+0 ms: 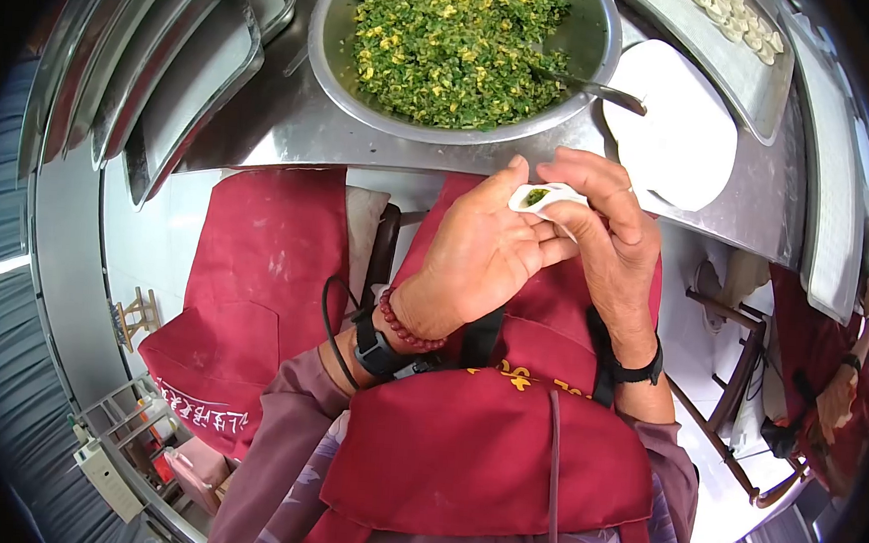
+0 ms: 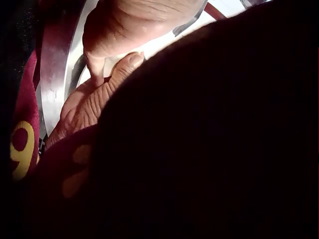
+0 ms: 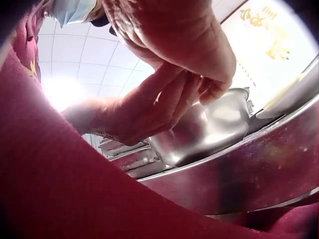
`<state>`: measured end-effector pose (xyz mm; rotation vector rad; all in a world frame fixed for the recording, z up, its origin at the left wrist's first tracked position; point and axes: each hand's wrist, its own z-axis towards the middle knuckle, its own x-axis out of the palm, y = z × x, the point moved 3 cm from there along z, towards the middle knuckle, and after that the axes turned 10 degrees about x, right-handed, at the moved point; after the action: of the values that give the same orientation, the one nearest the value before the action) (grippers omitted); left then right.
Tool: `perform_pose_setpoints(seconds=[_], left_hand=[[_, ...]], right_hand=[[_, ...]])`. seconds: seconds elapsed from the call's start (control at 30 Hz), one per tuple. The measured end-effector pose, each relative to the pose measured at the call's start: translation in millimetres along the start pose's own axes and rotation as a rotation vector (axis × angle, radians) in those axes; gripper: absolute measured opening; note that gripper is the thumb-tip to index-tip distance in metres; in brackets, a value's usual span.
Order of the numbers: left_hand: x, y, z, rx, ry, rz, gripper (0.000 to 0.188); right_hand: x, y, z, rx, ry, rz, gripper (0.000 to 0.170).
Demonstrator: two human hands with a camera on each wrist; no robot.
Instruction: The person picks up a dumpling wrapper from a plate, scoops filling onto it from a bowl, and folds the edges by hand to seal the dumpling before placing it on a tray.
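A white dumpling wrapper [image 1: 561, 194] with a little green filling is held above the lap, just in front of the table edge. My right hand [image 1: 612, 218] pinches its right side between thumb and fingers. Palm up, my left hand [image 1: 476, 236] lies beside it with the thumb stretched out near the wrapper's left end; its fingers reach beneath the right hand and are partly hidden. In the left wrist view a sliver of the wrapper [image 2: 110, 64] shows between the hands. The right wrist view has the right hand [image 3: 172, 37] over the left hand [image 3: 142, 112], hiding the wrapper.
A large steel bowl [image 1: 329, 78] of chopped green and yellow filling, with a spoon [image 1: 605, 91] in it, stands on the steel table [image 1: 274, 134]. Right of it lies a white board [image 1: 674, 137]. Dumplings [image 1: 734, 16] sit on a tray [image 1: 712, 52]. Several empty trays [image 1: 192, 87] lean at left.
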<state>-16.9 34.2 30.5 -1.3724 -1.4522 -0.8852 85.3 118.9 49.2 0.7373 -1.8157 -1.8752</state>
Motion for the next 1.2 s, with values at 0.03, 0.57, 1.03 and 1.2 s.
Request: perform_pose_setpoints(seconds=[0.03,0.57,1.03,1.2], left_hand=[[0,0,1,0.002,0.009,-0.002,0.043],[8,-7,-4,0.065,0.076,0.528,0.03],[8,3,-2,-0.005,-0.055,0.076,0.041],[-5,6,3,0.053,-0.016,0.07,0.038]], right_hand=[[2,2,-2,0.108,-0.022,0.091,0.014],[6,6,-4,0.146,-0.022,0.065,0.031],[0,-9,-1,-0.096,-0.063,-0.038,0.019],[4,1,-3,0.14,-0.082,0.02,0.015]])
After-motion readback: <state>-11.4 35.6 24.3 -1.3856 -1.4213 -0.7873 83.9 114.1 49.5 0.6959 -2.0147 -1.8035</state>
